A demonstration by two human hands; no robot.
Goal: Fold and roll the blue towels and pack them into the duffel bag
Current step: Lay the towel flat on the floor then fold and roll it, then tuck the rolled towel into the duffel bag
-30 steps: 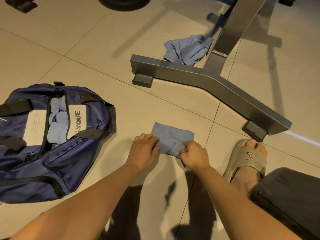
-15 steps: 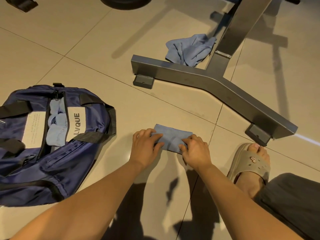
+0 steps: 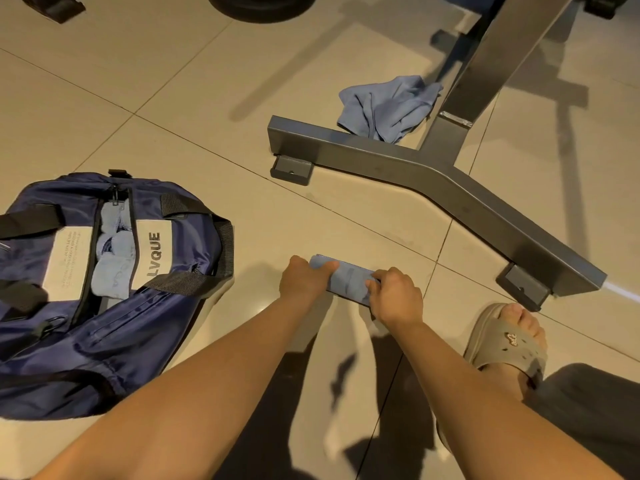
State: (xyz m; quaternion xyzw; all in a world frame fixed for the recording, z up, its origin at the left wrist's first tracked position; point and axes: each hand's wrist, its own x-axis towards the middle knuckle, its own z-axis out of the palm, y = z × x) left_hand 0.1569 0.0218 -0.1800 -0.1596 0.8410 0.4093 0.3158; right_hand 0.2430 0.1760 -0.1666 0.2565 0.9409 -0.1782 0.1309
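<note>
A blue towel (image 3: 348, 280) lies on the tiled floor as a tight roll between my hands. My left hand (image 3: 303, 282) grips its left end and my right hand (image 3: 396, 296) grips its right end, fingers curled over the cloth. To the left sits the navy duffel bag (image 3: 104, 327), unzipped, with several rolled blue towels (image 3: 112, 258) showing in its opening. A crumpled blue towel (image 3: 386, 107) lies farther away, behind the metal bench base.
A grey steel bench base (image 3: 433, 174) with an upright post crosses the floor beyond my hands. My foot in a tan slipper (image 3: 509, 341) rests at the right. A dark weight plate (image 3: 259, 5) lies at the top edge.
The towel was a partly flat fold a second ago; both hands have rolled it away from me into a narrow, tight roll.
</note>
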